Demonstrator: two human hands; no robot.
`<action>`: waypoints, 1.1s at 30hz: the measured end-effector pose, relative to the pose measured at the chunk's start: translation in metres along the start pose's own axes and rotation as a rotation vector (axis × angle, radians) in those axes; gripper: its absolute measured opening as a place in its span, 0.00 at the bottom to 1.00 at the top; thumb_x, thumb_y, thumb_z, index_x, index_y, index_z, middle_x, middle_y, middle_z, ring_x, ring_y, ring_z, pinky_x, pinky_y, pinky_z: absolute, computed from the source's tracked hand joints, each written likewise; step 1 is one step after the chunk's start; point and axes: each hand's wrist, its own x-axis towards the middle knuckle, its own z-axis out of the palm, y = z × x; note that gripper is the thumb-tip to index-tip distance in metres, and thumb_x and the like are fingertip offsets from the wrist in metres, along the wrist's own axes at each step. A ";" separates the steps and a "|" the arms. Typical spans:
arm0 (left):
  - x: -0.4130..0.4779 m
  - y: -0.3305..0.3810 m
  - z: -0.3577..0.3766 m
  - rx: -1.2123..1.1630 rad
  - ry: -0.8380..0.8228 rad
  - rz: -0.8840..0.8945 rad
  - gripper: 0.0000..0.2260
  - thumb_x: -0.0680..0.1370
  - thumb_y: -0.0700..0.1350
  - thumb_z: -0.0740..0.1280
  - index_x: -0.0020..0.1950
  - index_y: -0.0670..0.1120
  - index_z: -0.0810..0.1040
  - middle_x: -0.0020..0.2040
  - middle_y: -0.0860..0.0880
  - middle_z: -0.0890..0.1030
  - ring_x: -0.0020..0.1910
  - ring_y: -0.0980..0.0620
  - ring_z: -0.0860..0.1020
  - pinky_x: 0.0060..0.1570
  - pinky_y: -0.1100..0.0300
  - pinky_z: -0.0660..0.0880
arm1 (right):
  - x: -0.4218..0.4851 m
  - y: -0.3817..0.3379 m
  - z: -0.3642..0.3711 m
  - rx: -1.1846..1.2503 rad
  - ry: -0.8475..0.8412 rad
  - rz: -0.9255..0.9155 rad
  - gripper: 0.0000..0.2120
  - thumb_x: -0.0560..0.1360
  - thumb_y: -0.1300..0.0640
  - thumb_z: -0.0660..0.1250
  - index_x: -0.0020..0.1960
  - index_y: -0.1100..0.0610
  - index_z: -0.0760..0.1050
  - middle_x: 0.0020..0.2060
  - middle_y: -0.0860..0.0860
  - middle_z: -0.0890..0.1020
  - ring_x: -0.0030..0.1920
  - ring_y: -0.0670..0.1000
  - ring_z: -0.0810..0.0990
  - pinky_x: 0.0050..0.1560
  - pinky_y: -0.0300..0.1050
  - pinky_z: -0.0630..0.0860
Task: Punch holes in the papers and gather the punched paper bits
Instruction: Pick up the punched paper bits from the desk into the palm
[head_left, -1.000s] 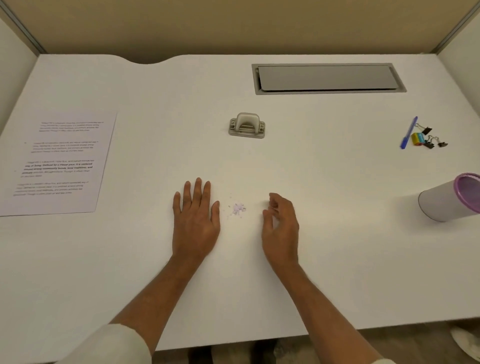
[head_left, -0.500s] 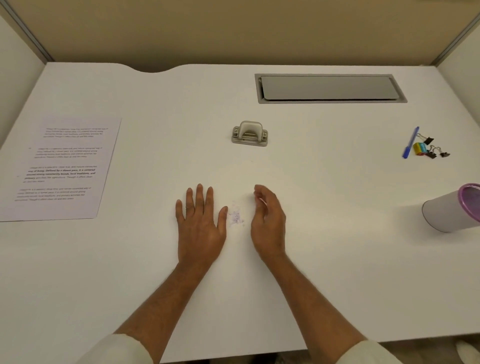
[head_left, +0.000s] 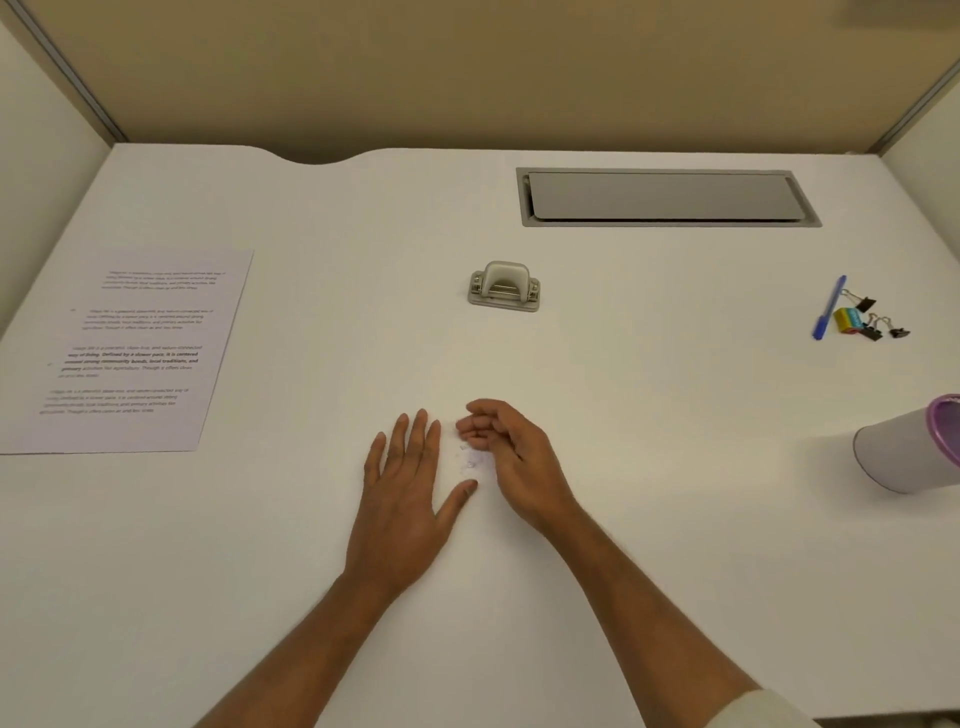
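The step in hand is the gathering: the punching seems to be done, because the hole punch (head_left: 504, 287) stands alone further back on the bench (head_left: 675, 519) and the papers (head_left: 130, 353) lie well apart at the left. The paper bits (head_left: 474, 460) make one small pale heap on the bench, between the two hands.

The left hand (head_left: 405, 483) lies flat with the palm down and straight fingers, holding nothing. It is just beside the heap, and its thumb reaches under the heap's near side like a wall. The right hand (head_left: 519, 462) stands on its edge at the other side, with its fingers curled inward over the far part of the heap. I see nothing pinched between them.

In my judgement, the next move calls for a gentle push of the right hand toward the left one, low on the surface, so that the light bits do not scatter. After this they probably go into the cup (head_left: 904, 447) lying at the right.
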 end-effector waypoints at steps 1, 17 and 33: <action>-0.004 0.005 0.001 0.022 -0.009 -0.021 0.33 0.82 0.63 0.51 0.81 0.44 0.51 0.81 0.47 0.52 0.80 0.50 0.47 0.77 0.44 0.53 | -0.006 0.000 -0.005 0.038 0.085 0.006 0.22 0.80 0.73 0.52 0.63 0.57 0.76 0.54 0.51 0.85 0.58 0.48 0.83 0.63 0.45 0.78; -0.004 0.061 0.008 0.011 -0.053 -0.197 0.33 0.83 0.60 0.46 0.80 0.40 0.46 0.81 0.42 0.48 0.80 0.46 0.45 0.77 0.41 0.49 | -0.046 0.005 0.008 0.130 0.422 0.110 0.19 0.82 0.69 0.56 0.66 0.52 0.73 0.59 0.46 0.81 0.60 0.45 0.80 0.65 0.42 0.76; -0.012 0.064 0.007 0.038 -0.076 -0.133 0.26 0.84 0.49 0.50 0.80 0.41 0.52 0.81 0.42 0.52 0.80 0.43 0.46 0.76 0.39 0.49 | -0.035 0.013 0.008 -0.185 0.194 -0.083 0.23 0.77 0.69 0.67 0.68 0.53 0.73 0.55 0.49 0.77 0.54 0.45 0.79 0.55 0.34 0.78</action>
